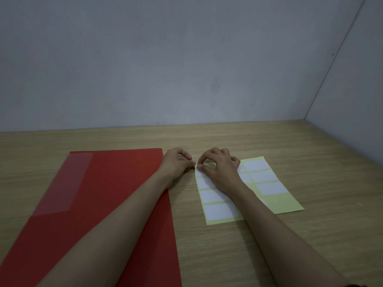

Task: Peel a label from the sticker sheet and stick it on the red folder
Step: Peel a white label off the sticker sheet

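Observation:
A red folder [99,199] lies flat on the left of the wooden desk, with a clear pocket at its upper left. To its right lies a pale yellow sticker sheet [273,200] holding several white rectangular labels. My left hand [176,164] rests on the folder's top right corner and pinches the sheet's raised top left corner. My right hand [219,164] lies over the sheet's upper left part, thumb and forefinger pinched at that same corner. A small white edge shows between the two hands. My right forearm hides the middle of the sheet.
The wooden desk [290,245] ends at a grey back wall [165,69] and a grey side wall [352,90] on the right. Bare wood shows right of the sheet and behind both hands.

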A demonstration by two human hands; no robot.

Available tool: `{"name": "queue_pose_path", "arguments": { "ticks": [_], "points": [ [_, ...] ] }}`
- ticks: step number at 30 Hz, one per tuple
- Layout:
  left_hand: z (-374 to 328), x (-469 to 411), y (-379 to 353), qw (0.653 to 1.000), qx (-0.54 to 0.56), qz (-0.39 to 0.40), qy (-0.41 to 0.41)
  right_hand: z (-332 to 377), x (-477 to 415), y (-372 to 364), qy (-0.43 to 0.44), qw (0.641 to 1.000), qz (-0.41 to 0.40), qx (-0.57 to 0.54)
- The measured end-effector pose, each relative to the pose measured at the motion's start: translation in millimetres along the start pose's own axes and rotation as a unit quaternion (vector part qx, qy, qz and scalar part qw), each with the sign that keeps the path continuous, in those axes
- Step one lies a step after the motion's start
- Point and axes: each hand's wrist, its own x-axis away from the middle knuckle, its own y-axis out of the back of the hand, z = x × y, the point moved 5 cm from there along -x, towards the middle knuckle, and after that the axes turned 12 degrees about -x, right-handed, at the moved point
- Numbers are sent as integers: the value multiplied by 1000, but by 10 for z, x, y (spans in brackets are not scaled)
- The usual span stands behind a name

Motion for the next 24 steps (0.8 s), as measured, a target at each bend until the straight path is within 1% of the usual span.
{"name": "queue_pose_path", "arguments": {
  "ticks": [5, 8, 11, 14, 17, 21, 24],
  "points": [
    [-13, 60, 20, 999, -22, 9, -27, -16, 2, -7, 1, 1000, 10, 1],
    [-18, 127, 39, 995, -77, 5, -71, -6, 1, -10, 2, 1000, 13, 8],
    [-30, 242, 30, 975, -178, -9, -136, -5, 1, -11, 2, 1000, 14, 17],
    [-19, 301, 9, 954, -245, -22, -172, -14, 9, -18, 4, 1000, 15, 23],
    [-6, 324, -11, 928, -319, -29, -191, -14, 14, -21, 2, 999, 20, 27],
    [12, 359, -23, 885, -417, -8, -208, -1, 18, -20, 2, 999, 26, 25],
    [0, 357, -7, 874, -440, -3, -205, 3, 11, -19, 4, 999, 33, 14]
  ]
}}
